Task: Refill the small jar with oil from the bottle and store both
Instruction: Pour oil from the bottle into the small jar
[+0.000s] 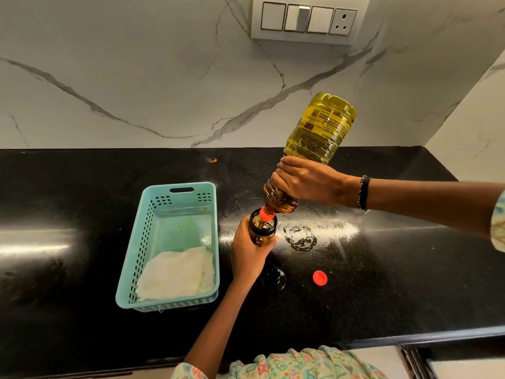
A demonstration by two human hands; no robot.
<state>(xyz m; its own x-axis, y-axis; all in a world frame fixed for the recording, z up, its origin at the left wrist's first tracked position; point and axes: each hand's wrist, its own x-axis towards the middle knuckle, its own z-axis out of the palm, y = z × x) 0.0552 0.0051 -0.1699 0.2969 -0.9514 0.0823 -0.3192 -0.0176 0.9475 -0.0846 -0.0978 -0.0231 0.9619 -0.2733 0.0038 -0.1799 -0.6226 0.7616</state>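
Note:
A large yellow oil bottle [317,132] is tipped steeply downward, its orange neck inside the mouth of a small amber jar [261,231]. My right hand [308,181] grips the bottle round its lower shoulder. My left hand [250,255] holds the jar from the left side on the black counter [82,214]. Oil shows inside the jar. The bottle's orange cap [320,277] lies loose on the counter to the right, and the jar's dark lid [273,279] lies just in front of the jar.
A teal plastic basket [142,255] with a white folded cloth [176,273] inside stands left of the jar. Wet smears [300,236] shine on the counter right of the jar. A marble wall and a switch panel [306,20] rise behind.

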